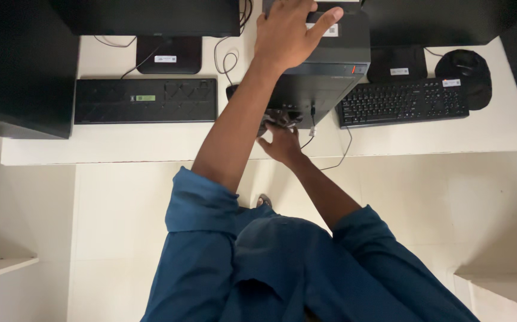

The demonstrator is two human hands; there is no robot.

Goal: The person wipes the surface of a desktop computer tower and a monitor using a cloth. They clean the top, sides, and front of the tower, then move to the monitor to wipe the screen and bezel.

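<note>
My left hand (285, 36) lies flat and open on the black computer tower (324, 77) at the desk's (169, 143) front edge, while my right hand (282, 140), fingers curled, reaches its cable-cluttered end, one cable (333, 161) still plugged in.

Computer tower (330, 65): on the desk (151, 143), centre, at its front edge.
Upturned keyboard (145, 100): left of tower.
Second keyboard (403, 101): right of tower.
Left hand (288, 36): on tower top.
Right hand (281, 142): at tower's front face.
</note>
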